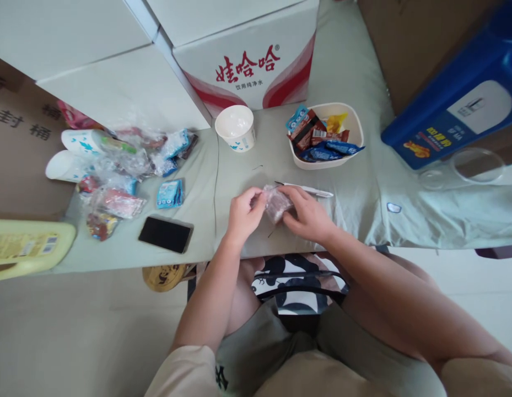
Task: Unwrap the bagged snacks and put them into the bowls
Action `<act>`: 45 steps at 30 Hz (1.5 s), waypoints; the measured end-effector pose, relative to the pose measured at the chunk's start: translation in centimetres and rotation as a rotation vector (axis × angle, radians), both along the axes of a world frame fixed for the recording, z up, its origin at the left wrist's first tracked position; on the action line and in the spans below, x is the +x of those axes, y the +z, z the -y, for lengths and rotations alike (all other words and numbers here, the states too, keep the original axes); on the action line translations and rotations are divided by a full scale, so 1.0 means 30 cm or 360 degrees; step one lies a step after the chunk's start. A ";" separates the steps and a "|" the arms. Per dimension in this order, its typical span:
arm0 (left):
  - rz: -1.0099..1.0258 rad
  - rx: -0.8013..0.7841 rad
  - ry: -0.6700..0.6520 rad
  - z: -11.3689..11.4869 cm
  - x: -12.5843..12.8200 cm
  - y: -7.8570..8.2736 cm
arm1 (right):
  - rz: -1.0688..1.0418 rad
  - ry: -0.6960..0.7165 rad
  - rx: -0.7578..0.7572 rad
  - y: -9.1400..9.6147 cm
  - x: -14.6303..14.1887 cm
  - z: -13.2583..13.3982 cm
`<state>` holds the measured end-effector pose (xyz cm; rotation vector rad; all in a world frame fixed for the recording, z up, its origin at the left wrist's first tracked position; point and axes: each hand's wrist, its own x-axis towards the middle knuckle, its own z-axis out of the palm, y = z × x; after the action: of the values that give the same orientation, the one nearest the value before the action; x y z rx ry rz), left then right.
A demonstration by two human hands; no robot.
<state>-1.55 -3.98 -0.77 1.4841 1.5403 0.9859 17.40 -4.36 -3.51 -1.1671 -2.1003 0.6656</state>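
Observation:
Both my hands meet over the pale green cloth (pixel 355 182) near its front edge. My left hand (pixel 244 212) pinches the left end of a small clear packet with a brownish snack inside (pixel 276 205). My right hand (pixel 307 215) grips the packet's right side, fingers curled round it. A thin white stick-like tool (pixel 317 191) lies on the cloth just behind my right hand.
A white bowl (pixel 357 124) of wrapped snacks stands behind to the right, a paper cup (pixel 236 128) behind centre. A black phone (pixel 165 234), a blue packet (pixel 170 193) and a heap of wrappers (pixel 119 171) lie left. White cartons (pixel 247 60) stand behind; a blue box (pixel 458 99) sits right.

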 end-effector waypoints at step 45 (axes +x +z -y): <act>0.0086 0.0152 0.0492 -0.072 -0.094 -0.059 | 0.0250 -0.0186 0.0019 0.021 0.083 -0.050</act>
<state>-4.36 -1.80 -2.53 1.2940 1.7374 1.2823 19.90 -2.85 -2.89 -1.3628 -2.1411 0.5220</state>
